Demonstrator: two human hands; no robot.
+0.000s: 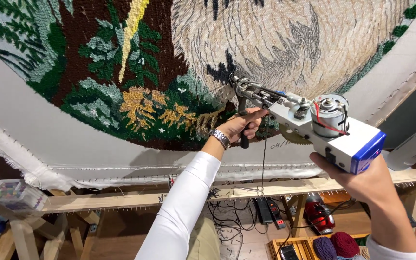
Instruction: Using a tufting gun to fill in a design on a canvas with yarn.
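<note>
Both hands clamp the tufting gun (309,126) — left hand (239,124) on its black front handle, right hand (362,179) under the blue-ended body — needle against looped, woolly canvas (121,72).

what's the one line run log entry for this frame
left hand: grips front handle of tufting gun | right hand: holds its rear | needle tip at stretched cloth, lower edge of tufted forest design

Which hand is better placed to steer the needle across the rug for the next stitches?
Probably the left hand: it grips the front handle just behind the needle, which sits at the cloth. The right hand holds the tufting gun at its rear, farther away.
</note>
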